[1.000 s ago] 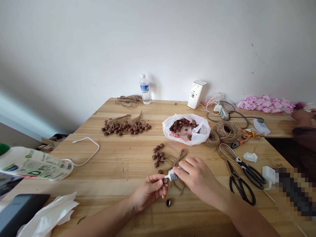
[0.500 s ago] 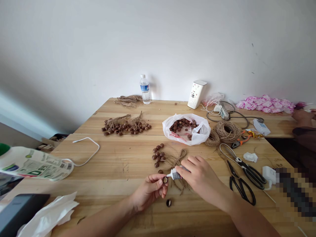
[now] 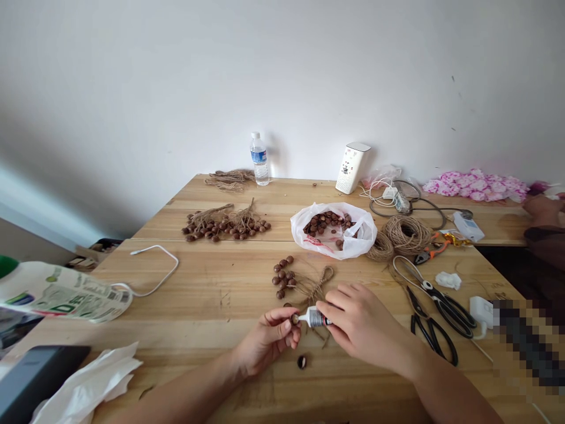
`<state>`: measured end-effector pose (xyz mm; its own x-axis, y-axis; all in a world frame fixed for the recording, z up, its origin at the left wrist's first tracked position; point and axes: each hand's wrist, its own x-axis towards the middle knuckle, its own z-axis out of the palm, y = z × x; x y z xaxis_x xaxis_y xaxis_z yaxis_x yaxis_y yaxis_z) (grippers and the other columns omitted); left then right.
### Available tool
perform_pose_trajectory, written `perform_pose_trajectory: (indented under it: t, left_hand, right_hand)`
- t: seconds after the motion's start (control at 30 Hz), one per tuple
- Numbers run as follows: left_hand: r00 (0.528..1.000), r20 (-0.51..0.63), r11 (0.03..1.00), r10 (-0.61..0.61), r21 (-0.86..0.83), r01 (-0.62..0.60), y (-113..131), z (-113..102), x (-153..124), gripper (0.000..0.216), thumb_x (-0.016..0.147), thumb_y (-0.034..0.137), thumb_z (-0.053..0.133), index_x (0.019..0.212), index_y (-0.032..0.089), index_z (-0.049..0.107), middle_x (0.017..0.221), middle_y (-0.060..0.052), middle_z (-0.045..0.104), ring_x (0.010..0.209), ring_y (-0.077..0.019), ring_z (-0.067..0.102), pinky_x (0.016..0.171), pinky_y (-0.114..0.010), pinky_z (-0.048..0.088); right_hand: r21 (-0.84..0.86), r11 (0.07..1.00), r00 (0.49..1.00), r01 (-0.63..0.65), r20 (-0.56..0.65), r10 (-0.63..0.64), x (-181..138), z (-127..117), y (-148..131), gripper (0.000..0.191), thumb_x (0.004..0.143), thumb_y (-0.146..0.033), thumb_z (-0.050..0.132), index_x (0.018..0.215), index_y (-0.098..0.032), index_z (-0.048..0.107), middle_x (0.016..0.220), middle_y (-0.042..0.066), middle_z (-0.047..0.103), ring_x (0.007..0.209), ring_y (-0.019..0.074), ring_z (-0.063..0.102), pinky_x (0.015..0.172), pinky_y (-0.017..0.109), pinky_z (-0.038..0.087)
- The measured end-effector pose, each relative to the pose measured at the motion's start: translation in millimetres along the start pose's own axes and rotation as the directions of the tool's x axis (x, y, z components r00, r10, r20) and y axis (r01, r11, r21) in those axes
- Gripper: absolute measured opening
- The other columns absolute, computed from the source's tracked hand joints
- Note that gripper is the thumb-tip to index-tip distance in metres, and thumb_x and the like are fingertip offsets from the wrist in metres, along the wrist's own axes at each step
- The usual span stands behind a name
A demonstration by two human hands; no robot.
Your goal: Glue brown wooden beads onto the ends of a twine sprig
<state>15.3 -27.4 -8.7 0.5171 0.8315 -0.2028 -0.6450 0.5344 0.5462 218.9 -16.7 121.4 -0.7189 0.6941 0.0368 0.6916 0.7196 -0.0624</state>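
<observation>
My left hand (image 3: 267,340) pinches a small brown nut shell (image 3: 294,319) between thumb and fingertips. My right hand (image 3: 364,327) grips a small white glue tube (image 3: 314,318), and its nozzle touches the shell. Just below them a loose half shell (image 3: 302,361) lies on the wooden table (image 3: 212,294). Behind my hands sits a cluster of brown nuts (image 3: 283,275) tied to jute twine (image 3: 316,282).
A white plastic bag of nuts (image 3: 333,229), twine coils (image 3: 404,234), black scissors (image 3: 430,321), pliers (image 3: 430,252) and a water bottle (image 3: 259,159) lie further back. More strung nuts (image 3: 225,224) are at left, a white cable (image 3: 152,268) too. Another person's hand (image 3: 541,206) rests at far right.
My right hand has dropped slightly lower and tilted the glue tube more level, keeping its nozzle at the shell. My left hand has barely moved.
</observation>
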Motion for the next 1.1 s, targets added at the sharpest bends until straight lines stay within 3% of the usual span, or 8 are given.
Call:
perform_pose_trajectory:
  t: [0.47,0.97,1.1]
  left_hand:
    - [0.999,-0.032,1.000,0.011,-0.009,-0.011,2.0,1.5,0.3,0.023,0.062,0.017,0.082,0.084,0.020,0.076,0.070,-0.002,0.072,0.057,-0.0092,0.063,0.053,-0.017,0.047]
    - [0.999,-0.036,0.999,0.031,-0.017,-0.032,1.1,-1.8,1.2,0.022,0.063,0.014,0.080,0.085,0.019,0.075,0.074,-0.002,0.071,0.059,-0.0097,0.063,0.054,-0.019,0.049]
    - [0.999,-0.027,0.999,0.035,-0.015,-0.035,0.9,-0.9,0.7,0.029,0.064,0.014,0.079,0.092,0.022,0.074,0.077,-0.002,0.071,0.059,-0.0097,0.063,0.053,-0.019,0.048]
  right_hand:
    - [0.072,0.997,0.997,-0.032,0.072,0.027,-4.9,-0.1,-0.7,0.013,0.087,-0.022,0.048,0.086,-0.018,0.060,0.080,0.003,0.060,0.073,0.0172,0.052,0.065,0.029,0.032]
    - [0.101,0.994,0.993,-0.053,0.113,0.042,-6.6,-1.1,-1.0,0.013,0.088,-0.023,0.047,0.088,-0.018,0.059,0.080,0.004,0.062,0.072,0.0172,0.054,0.062,0.028,0.034]
    - [0.123,0.990,0.992,-0.062,0.119,0.048,-7.0,-1.6,-1.0,0.014,0.088,-0.023,0.047,0.091,-0.018,0.060,0.080,0.004,0.063,0.073,0.0174,0.056,0.063,0.028,0.035]
